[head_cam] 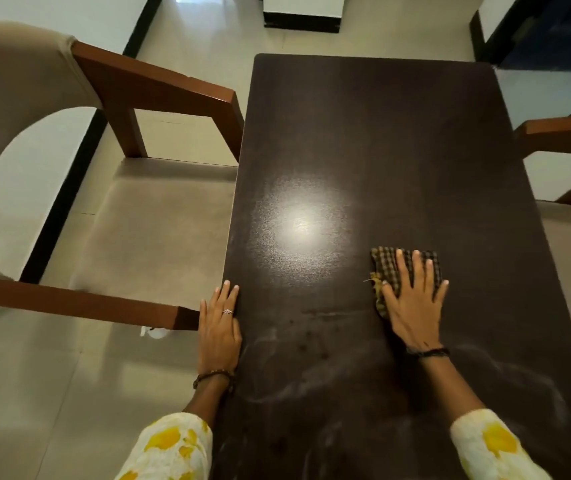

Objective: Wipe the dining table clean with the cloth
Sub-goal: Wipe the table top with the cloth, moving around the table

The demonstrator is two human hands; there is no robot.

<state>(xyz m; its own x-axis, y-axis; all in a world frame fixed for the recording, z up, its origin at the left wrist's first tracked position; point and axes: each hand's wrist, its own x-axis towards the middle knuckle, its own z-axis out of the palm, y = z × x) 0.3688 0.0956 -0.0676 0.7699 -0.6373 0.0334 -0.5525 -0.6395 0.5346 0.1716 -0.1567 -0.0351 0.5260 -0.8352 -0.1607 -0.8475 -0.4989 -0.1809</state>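
On the dark dining table, the right hand presses flat, fingers spread, on the checked cloth. Left hand rests flat, fingers together, along the table's left edge. Cushioned wooden chairs flank it on a pale tiled floor.

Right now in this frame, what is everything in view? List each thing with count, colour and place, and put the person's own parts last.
dining table: one, dark brown, centre and right, with pale smears near the person
cloth: one, brown and yellow check, on the table under the right hand
chairs: two, brown wood with beige seats, one left of the table, one right of it
floor: pale tiles with black strips, all around
ring: one, on a left finger
bracelets: two, dark, one on each wrist
sleeves: two, white with yellow print, bottom edge
left hand: flat on the table's left edge
right hand: fingers spread, pressing on the cloth
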